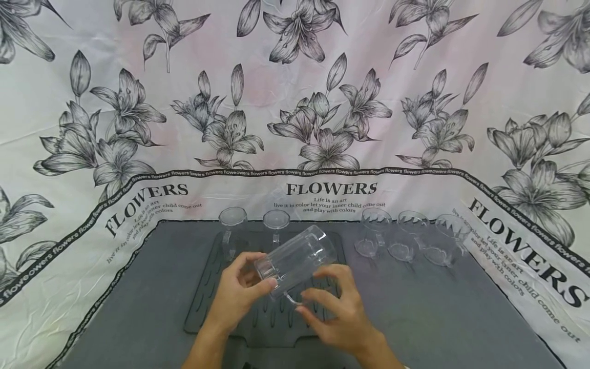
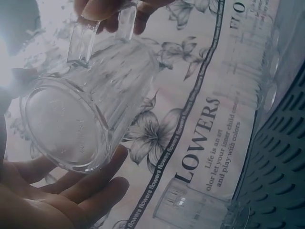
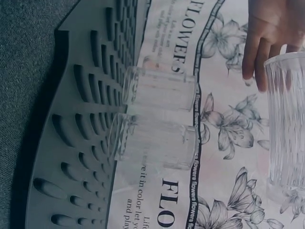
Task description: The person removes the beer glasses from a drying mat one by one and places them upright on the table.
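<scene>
A clear glass mug [image 1: 295, 256] is held tilted above the drying mat, its base toward the left and its mouth toward the upper right. My left hand [image 1: 239, 292] grips it by the base end, thumb on the near side. With thumb and fingers, my right hand [image 1: 341, 307] pinches the mug's handle, which points down toward me. The left wrist view shows the round mug base [image 2: 66, 126] by the left fingers and the handle [image 2: 83, 43] at the right fingers. At the right edge of the right wrist view appears the ribbed mug wall [image 3: 288, 124].
On the back of the dark drying mat [image 1: 221, 318] stand two clear mugs, one at left [image 1: 232, 230] and one beside it [image 1: 276, 223]. Three more mugs [image 1: 407, 238] stand in a row at the back right of the grey table [image 1: 438, 318]. A flower-printed cloth [image 1: 258, 148] hangs behind.
</scene>
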Action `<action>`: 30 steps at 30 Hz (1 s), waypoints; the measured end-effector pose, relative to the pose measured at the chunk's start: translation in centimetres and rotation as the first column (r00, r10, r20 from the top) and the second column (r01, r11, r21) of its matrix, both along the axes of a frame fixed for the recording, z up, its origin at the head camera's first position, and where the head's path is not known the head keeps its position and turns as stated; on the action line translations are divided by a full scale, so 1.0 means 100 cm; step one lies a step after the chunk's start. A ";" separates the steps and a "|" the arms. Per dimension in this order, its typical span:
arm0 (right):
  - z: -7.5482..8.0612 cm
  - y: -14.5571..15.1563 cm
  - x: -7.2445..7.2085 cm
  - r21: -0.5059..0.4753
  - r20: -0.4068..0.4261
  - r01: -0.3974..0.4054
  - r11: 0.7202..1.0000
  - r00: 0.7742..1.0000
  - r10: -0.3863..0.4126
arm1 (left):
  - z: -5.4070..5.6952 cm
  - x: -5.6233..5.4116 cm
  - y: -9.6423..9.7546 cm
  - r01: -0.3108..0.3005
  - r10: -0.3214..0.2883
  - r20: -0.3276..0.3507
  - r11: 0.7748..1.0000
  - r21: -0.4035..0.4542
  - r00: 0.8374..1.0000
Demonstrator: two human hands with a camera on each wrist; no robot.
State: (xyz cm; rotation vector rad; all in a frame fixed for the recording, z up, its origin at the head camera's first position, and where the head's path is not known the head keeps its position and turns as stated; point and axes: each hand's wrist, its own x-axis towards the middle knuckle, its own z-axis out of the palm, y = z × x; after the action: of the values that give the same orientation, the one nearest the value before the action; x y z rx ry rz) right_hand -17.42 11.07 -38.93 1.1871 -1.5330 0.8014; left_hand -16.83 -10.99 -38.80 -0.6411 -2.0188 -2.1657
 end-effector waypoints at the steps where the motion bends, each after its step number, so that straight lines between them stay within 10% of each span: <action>1: -0.001 0.001 -0.001 -0.019 0.015 0.022 1.000 1.000 -0.022 | 0.000 0.000 0.000 0.010 -0.010 0.015 1.000 0.019 1.000; 5: -0.008 0.006 -0.002 -0.113 0.190 0.051 0.992 0.981 -0.029 | 0.001 -0.001 0.001 0.043 -0.045 0.032 0.996 0.076 0.998; 7: -0.010 0.009 0.000 -0.156 0.363 0.017 0.988 0.931 0.041 | 0.001 -0.001 0.002 0.052 -0.055 0.026 0.994 0.097 0.998; 13: -0.008 0.012 0.011 -0.303 0.759 -0.073 0.950 0.585 0.287 | -0.002 -0.003 0.005 0.038 -0.034 -0.047 0.996 0.085 0.998; 16: -0.005 0.013 0.012 -0.359 0.822 -0.066 0.931 0.451 0.349 | -0.005 -0.004 0.008 0.010 -0.004 -0.101 0.998 0.064 0.995; 24: 0.001 0.017 0.012 -0.489 0.850 -0.036 0.872 0.207 0.485 | -0.015 -0.005 0.019 -0.039 0.058 -0.176 0.993 0.113 0.983; 30: 0.006 0.018 0.012 -0.551 0.820 -0.068 0.832 0.137 0.555 | -0.017 -0.003 0.025 -0.031 0.071 -0.204 0.981 0.189 0.977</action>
State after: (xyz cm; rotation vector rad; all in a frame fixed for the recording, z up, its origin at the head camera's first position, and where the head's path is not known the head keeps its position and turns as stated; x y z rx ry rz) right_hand -16.17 12.91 -38.37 0.5971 -1.8940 2.4477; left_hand -17.16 -8.52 -40.52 -0.7468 -1.6873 -2.1233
